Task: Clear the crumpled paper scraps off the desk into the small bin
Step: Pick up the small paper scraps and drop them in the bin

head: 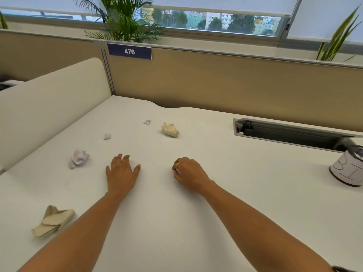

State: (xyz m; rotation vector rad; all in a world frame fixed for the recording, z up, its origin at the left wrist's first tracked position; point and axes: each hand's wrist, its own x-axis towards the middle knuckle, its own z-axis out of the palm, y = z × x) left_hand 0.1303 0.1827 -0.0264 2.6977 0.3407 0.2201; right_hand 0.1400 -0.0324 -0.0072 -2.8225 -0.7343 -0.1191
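Several crumpled paper scraps lie on the white desk (235,203): a pale lilac ball (78,158) left of my hands, a cream ball (170,129) farther back, a tiny white scrap (107,136), a tiny lilac scrap (147,122), and a flattened cream wad (52,220) near the front left. My left hand (122,173) rests flat with fingers apart, holding nothing. My right hand (189,173), with a gold ring, has its fingers curled under with nothing visible in them. The small white bin (346,169) stands at the right edge.
A cream divider panel (49,107) borders the desk on the left and a tan partition (216,81) with a "476" sign closes the back. An open cable tray slot (290,132) is cut into the desk at the back right.
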